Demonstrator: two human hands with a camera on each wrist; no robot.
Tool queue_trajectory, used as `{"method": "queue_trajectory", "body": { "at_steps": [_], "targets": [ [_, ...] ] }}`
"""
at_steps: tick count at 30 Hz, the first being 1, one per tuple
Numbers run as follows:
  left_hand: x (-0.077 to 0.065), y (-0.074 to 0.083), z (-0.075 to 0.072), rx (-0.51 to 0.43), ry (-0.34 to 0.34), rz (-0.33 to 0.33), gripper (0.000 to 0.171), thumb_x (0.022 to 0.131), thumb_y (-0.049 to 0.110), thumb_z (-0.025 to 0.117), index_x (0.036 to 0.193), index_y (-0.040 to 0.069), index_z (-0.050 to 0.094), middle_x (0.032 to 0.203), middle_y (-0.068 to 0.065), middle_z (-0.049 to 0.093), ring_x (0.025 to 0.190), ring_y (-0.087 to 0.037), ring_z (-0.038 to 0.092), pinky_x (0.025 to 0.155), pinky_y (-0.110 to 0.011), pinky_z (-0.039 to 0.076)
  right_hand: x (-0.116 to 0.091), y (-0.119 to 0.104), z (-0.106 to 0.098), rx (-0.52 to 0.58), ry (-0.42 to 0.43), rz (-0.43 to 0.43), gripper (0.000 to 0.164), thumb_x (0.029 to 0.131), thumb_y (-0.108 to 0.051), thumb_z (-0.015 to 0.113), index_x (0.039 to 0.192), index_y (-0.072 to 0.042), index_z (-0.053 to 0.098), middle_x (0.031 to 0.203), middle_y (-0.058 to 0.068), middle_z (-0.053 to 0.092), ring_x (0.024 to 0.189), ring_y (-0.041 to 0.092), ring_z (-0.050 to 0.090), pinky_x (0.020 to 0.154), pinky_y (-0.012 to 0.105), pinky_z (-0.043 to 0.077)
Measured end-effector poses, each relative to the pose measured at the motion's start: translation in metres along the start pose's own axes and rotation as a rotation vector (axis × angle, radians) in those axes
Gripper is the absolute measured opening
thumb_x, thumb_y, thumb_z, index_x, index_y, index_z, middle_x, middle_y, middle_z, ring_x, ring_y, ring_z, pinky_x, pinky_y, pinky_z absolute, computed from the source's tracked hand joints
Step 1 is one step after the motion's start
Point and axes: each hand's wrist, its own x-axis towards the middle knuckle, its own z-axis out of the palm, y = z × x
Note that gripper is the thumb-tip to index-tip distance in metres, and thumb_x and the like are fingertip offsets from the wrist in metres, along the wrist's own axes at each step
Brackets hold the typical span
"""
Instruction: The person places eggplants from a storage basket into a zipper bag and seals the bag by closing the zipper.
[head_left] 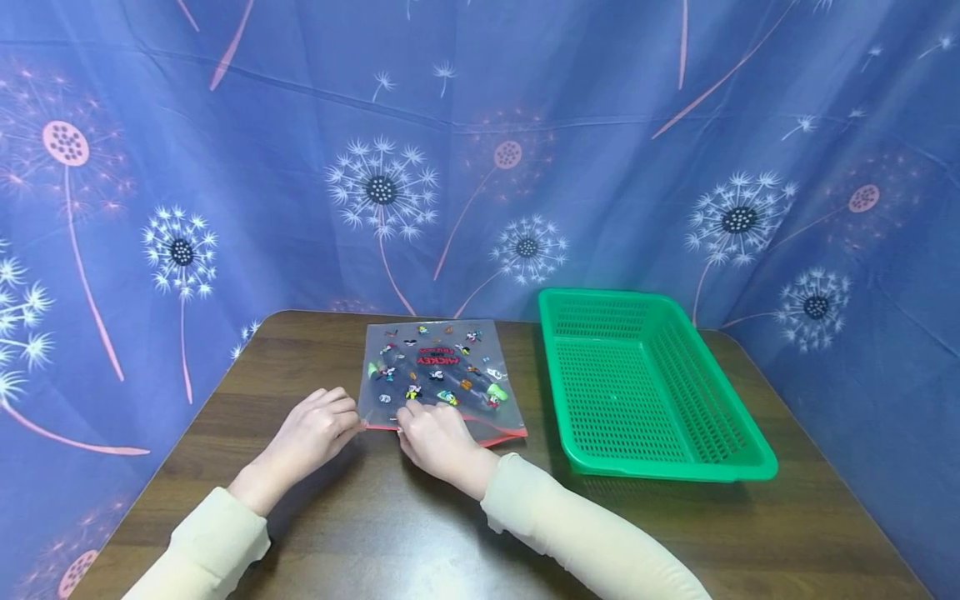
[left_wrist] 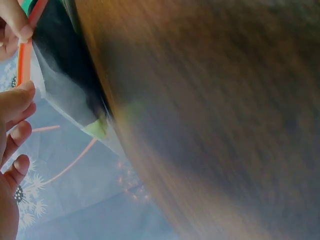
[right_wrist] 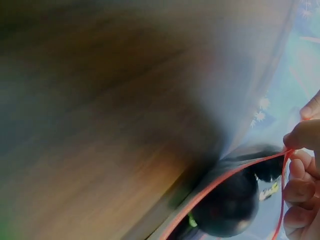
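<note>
A clear printed zip bag [head_left: 438,375] with a red zip edge lies flat on the table. Inside are dark, glossy things [right_wrist: 227,205] with green ends [head_left: 497,392], which look like eggplants. The left hand [head_left: 318,425] pinches the bag's near left corner between thumb and fingers, its other fingers loosely bent in the left wrist view. Farther along the same edge, the right hand [head_left: 442,437] pinches the red strip [left_wrist: 24,62] between thumb and index finger. To the right of that pinch, the two red lips [right_wrist: 225,175] of the mouth stand apart.
To the right of the bag stands a green plastic basket [head_left: 675,472] with slotted walls. Both rest on a brown wooden table [head_left: 360,525]. A blue cloth [head_left: 285,183] with dandelion prints hangs behind and along the sides.
</note>
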Motion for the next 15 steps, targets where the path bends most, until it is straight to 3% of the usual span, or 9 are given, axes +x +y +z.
{"method": "queue_trajectory", "body": {
  "at_steps": [8,15],
  "targets": [
    [-0.004,-0.004,0.0,0.014,0.011,-0.006,0.014,0.073,0.013,0.072,0.065,0.013,0.06,0.065,0.006,0.051,0.066,-0.014,0.046,0.059,-0.029,0.033,-0.019,0.019,-0.003,0.012,-0.016,0.03,0.018,0.073,-0.026,0.07,0.075,-0.015,0.056,0.07,-0.004,0.055,0.057,0.011,0.059,0.047,0.028,0.04],
    [-0.006,-0.007,0.001,0.034,0.026,0.0,0.019,0.065,0.007,0.077,0.064,0.014,0.059,0.065,0.007,0.05,0.065,-0.015,0.046,0.058,-0.029,0.033,-0.036,0.032,-0.008,-0.01,-0.02,0.055,0.021,0.07,-0.026,0.072,0.075,-0.014,0.056,0.072,-0.002,0.056,0.055,0.014,0.059,0.044,0.029,0.04]
  ]
}}
